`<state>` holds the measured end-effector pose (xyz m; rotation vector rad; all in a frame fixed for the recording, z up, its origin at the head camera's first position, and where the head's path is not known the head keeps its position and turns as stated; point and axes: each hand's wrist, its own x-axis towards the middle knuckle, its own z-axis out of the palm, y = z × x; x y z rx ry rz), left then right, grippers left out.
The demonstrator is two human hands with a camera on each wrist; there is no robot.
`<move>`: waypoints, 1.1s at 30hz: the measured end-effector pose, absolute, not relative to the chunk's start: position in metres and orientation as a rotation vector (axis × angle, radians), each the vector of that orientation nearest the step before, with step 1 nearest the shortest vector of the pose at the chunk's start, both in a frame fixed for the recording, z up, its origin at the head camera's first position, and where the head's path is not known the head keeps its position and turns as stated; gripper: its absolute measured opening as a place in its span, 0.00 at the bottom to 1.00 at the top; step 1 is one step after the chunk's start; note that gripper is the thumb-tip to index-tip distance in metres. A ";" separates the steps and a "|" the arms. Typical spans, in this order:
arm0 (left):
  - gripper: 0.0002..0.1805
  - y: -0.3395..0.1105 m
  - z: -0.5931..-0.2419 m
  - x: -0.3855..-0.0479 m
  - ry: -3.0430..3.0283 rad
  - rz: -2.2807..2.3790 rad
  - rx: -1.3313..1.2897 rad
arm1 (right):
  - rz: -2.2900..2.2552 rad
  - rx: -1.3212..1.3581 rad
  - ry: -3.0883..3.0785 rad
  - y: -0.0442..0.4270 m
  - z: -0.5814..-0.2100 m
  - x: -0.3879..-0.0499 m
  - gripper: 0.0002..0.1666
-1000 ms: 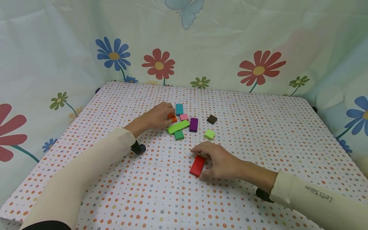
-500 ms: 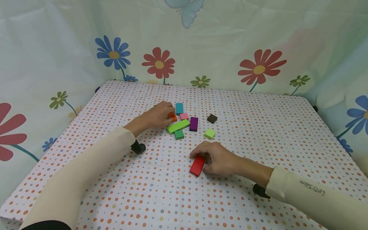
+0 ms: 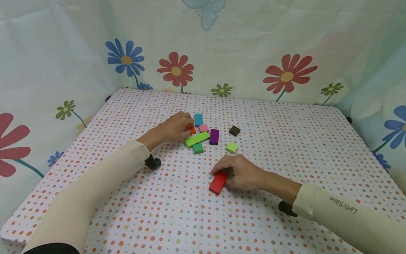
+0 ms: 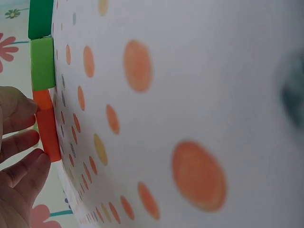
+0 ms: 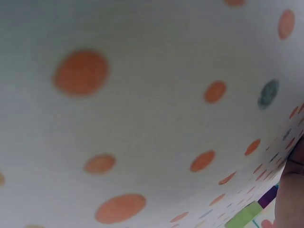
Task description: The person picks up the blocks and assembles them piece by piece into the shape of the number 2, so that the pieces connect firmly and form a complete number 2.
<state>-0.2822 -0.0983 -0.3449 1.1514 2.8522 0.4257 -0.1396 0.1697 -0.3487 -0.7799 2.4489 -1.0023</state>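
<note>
A pale, faintly creased fabric backdrop (image 3: 238,46) encloses the back and both sides, printed with red, blue and green daisies (image 3: 290,74) and a light-blue butterfly (image 3: 207,14) at the top. Within it spreads the counter (image 3: 285,141), wrapped in white cloth speckled with orange, grey and yellowish dots. Two cream sleeves (image 3: 95,183) reach across from the near side. The left hand (image 3: 176,127), toward the middle of the counter, has its fingers (image 4: 32,171) pinching an orange block (image 4: 48,133); the right hand (image 3: 242,173), nearer the wearer, has its fingers (image 3: 222,164) curled round a red block (image 3: 217,184). Just beside the orange block lies a long lime block (image 3: 196,139), with purple (image 3: 214,137), blue (image 3: 198,120), green (image 3: 198,148) and pink blocks (image 3: 203,128) gathered about it. Smallest, a lime cube-like block (image 3: 232,147) and a dark brown block (image 3: 234,131) sit apart to the right.
</note>
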 end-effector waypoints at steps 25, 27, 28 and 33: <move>0.11 -0.098 -0.348 -0.286 2.851 0.425 1.130 | -1.019 -0.772 2.551 0.175 -0.352 -0.126 0.20; 0.11 -0.098 -0.348 -0.285 2.849 0.423 1.126 | -1.026 -0.792 2.560 0.175 -0.352 -0.122 0.20; 0.11 -0.098 -0.347 -0.285 2.848 0.424 1.123 | -1.029 -0.796 2.563 0.175 -0.352 -0.120 0.20; 0.11 -0.097 -0.346 -0.284 2.844 0.427 1.122 | -1.023 -0.781 2.596 0.174 -0.352 -0.111 0.19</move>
